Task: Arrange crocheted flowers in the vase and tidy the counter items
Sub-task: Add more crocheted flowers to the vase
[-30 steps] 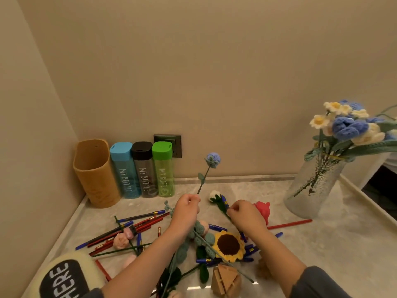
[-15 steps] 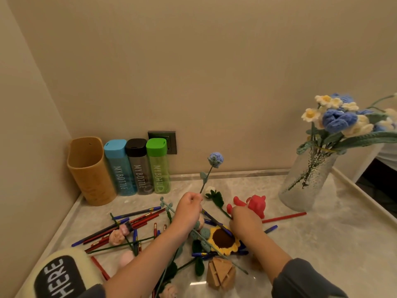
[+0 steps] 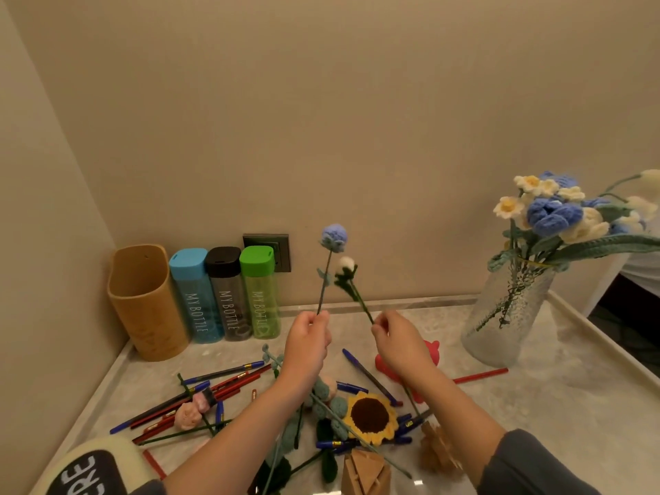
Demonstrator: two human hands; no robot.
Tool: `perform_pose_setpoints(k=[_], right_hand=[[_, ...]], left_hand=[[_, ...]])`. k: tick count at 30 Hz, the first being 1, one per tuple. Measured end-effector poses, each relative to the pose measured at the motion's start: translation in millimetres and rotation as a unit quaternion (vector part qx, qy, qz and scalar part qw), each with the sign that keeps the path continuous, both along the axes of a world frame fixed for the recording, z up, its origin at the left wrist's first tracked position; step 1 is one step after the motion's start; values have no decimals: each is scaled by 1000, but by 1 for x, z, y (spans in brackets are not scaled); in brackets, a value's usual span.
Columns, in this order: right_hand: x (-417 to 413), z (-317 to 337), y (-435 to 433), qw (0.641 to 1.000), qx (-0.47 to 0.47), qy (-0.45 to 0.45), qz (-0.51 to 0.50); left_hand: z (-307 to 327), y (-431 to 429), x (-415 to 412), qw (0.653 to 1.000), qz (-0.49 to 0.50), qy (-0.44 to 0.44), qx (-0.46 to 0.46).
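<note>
Mid-frame, the left hand (image 3: 309, 339) has its fingers clamped on the blue flower (image 3: 334, 237), the right hand (image 3: 400, 342) on the white bud (image 3: 345, 262). Both stems are upright (the bud leans left). The vase (image 3: 507, 316) stands to the right, nearer the right hand.

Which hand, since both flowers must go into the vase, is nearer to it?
Right. The right hand is to the left of the glass vase; the left hand is farther left, beyond the right hand.
</note>
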State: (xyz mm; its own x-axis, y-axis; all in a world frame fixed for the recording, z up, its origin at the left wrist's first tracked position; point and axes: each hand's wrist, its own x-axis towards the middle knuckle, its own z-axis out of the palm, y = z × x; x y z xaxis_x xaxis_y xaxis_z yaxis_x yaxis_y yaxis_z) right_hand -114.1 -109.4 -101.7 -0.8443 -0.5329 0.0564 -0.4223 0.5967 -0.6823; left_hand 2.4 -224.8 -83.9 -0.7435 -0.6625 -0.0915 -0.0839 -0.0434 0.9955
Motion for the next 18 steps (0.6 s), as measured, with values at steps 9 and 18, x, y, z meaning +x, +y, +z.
perform_pose_setpoints(k=[9, 18], right_hand=[[23, 105, 28, 935, -315, -165, 1], [21, 134, 108, 925, -360, -120, -27]], left_hand=[[47, 37, -19, 995, -38, 84, -41], [61, 124, -38, 974, -134, 169, -76]])
